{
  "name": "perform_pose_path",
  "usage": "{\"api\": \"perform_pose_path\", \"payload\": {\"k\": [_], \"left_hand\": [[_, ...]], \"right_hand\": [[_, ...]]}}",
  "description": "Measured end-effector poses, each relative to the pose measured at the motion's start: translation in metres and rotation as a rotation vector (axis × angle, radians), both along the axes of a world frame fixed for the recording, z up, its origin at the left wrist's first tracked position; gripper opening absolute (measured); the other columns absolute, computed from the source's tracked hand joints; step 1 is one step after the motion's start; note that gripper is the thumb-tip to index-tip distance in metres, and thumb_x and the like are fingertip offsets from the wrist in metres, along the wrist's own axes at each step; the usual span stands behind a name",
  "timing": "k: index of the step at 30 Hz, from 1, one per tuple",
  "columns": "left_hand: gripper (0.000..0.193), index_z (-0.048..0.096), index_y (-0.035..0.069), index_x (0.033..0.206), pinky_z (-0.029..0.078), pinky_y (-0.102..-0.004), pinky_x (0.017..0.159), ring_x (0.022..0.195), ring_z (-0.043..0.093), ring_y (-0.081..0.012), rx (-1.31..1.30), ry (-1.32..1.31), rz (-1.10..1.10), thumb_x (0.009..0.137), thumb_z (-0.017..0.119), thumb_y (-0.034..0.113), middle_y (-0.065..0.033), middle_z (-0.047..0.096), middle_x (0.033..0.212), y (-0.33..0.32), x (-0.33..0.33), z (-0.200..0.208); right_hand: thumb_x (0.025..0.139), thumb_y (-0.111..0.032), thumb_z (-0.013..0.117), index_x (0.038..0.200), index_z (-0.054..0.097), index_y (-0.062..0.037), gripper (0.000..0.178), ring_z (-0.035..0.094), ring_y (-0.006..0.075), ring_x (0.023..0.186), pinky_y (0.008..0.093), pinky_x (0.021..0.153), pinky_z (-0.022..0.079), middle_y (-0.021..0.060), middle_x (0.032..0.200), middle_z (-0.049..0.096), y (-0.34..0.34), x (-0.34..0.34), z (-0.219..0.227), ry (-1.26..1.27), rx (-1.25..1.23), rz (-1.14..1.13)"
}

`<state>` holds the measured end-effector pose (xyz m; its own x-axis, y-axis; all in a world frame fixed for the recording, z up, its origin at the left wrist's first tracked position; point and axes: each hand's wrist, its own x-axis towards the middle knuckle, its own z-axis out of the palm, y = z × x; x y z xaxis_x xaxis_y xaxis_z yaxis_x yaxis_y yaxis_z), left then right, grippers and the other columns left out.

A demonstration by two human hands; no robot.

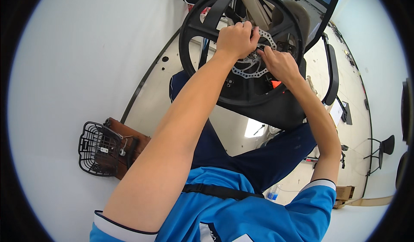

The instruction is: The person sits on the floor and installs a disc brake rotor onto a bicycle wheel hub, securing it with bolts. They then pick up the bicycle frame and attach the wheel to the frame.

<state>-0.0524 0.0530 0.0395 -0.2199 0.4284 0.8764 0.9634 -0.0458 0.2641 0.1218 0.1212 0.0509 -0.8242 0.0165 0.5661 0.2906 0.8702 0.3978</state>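
Carefully, far of centre, our left hand curls and our right hand pinches, exact holds hidden, at the silver disc on the black wheel, where slipping fingers could scrape its edge.

One wide fisheye view, from the left of two cameras side by side on a person's head, faces steeply down along the body. The blue shirt fills six o'clock, very near the lens; the hands and black wheel sit farther off, toward twelve. The floor lies deeper still, around the centre and toward three, with straight edges bowing outward.
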Motion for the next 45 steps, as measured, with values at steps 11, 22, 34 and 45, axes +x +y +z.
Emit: {"api": "perform_pose_path", "payload": {"k": [11, 22, 34, 45], "left_hand": [[0.033, 0.057, 0.006, 0.074, 0.051, -0.0462, 0.052, 0.056, 0.063, -0.0369, -0.041, 0.035, 0.026, 0.093, 0.055, 0.033, -0.0165, 0.064, 0.064, -0.002, -0.001, 0.004], [0.035, 0.056, 0.006, 0.075, 0.051, -0.0461, 0.054, 0.06, 0.065, -0.0361, -0.097, 0.086, 0.054, 0.094, 0.053, 0.035, -0.0159, 0.065, 0.067, -0.001, -0.001, 0.002], [0.036, 0.056, 0.006, 0.074, 0.049, -0.0457, 0.054, 0.06, 0.064, -0.0356, -0.112, 0.103, 0.074, 0.095, 0.051, 0.035, -0.0156, 0.065, 0.066, -0.003, -0.001, 0.004], [0.034, 0.054, 0.007, 0.073, 0.049, -0.0461, 0.053, 0.059, 0.064, -0.0363, -0.079, 0.066, 0.038, 0.094, 0.054, 0.035, -0.0152, 0.063, 0.065, 0.0, 0.003, 0.004]], "right_hand": [[0.097, -0.038, 0.058, 0.074, 0.048, -0.0071, 0.04, 0.057, 0.0264, 0.04, 0.0359, 0.036, 0.044, 0.0074, 0.047, 0.054, 0.001, -0.002, -0.001, 0.033, 0.078, 0.024], [0.095, -0.036, 0.061, 0.071, 0.047, -0.0079, 0.04, 0.056, 0.0245, 0.04, 0.0341, 0.037, 0.043, 0.0056, 0.048, 0.053, 0.009, 0.0, -0.006, 0.088, 0.13, 0.082], [0.095, -0.041, 0.057, 0.068, 0.048, -0.009, 0.043, 0.058, 0.0228, 0.039, 0.032, 0.036, 0.045, 0.0053, 0.046, 0.053, 0.015, -0.002, 0.007, 0.033, 0.255, 0.114], [0.09, -0.041, 0.061, 0.077, 0.051, -0.0109, 0.034, 0.06, 0.0194, 0.052, 0.0323, 0.045, 0.044, 0.0011, 0.057, 0.052, 0.034, -0.006, 0.054, -0.209, 0.412, 0.311]]}}
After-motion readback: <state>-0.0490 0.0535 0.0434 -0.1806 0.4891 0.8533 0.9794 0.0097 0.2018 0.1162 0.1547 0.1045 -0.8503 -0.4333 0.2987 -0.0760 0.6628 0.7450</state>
